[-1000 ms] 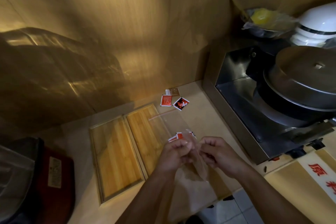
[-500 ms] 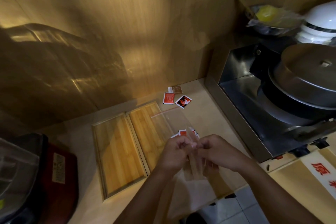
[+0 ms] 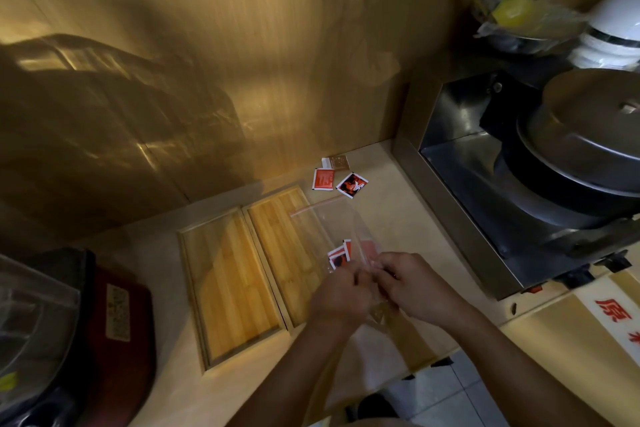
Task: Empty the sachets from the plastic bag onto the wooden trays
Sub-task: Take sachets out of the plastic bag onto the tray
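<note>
Two empty wooden trays lie side by side on the counter, the left tray (image 3: pixel 228 281) and the right tray (image 3: pixel 287 236). A clear plastic bag (image 3: pixel 325 222) with a red zip strip lies over the right tray's near right part. Red and white sachets (image 3: pixel 341 255) show inside it, just beyond my fingers. My left hand (image 3: pixel 341 295) and my right hand (image 3: pixel 412 282) meet above the bag's near end, both pinching its plastic. Three loose sachets (image 3: pixel 341 178) lie on the counter beyond the trays, near the wall.
A steel cooker housing (image 3: pixel 460 218) holding a lidded pot (image 3: pixel 588 135) stands to the right. A dark red appliance (image 3: pixel 114 329) sits at the left. The wooden wall (image 3: pixel 242 62) rises behind. A wrapped bowl (image 3: pixel 519 21) and white dishes (image 3: pixel 613 35) are at the back right.
My hands have stayed together on the bag, fingers shifting slightly on the plastic. The sachets inside show a little more beyond my left fingers. The view drifted slightly.
</note>
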The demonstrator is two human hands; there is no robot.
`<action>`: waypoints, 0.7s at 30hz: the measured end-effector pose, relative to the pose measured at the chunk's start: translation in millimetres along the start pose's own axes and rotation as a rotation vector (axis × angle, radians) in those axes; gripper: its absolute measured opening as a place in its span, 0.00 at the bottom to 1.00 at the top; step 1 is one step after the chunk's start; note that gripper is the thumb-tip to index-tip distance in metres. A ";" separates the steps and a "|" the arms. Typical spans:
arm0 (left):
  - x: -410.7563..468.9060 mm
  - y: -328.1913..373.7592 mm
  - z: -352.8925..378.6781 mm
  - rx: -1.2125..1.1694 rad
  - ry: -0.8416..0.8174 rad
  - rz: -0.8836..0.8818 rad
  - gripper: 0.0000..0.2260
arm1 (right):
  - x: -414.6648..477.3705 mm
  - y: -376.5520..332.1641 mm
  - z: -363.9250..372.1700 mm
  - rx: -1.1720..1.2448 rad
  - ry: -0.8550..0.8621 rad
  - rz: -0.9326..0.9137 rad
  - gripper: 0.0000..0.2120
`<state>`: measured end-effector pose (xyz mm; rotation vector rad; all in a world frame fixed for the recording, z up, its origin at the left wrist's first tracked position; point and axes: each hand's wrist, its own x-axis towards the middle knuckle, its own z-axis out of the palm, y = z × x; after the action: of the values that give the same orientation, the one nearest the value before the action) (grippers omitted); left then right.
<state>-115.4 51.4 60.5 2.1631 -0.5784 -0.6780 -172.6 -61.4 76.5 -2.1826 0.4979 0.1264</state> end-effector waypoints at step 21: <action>-9.2 -4.1 -21.6 0.514 0.052 0.003 0.13 | 0.6 0.6 9.3 -0.295 0.027 0.093 0.12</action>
<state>-107.9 71.1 71.7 2.6425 -0.7945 -0.5056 -171.5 -54.6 70.1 -2.4508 0.6291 0.2336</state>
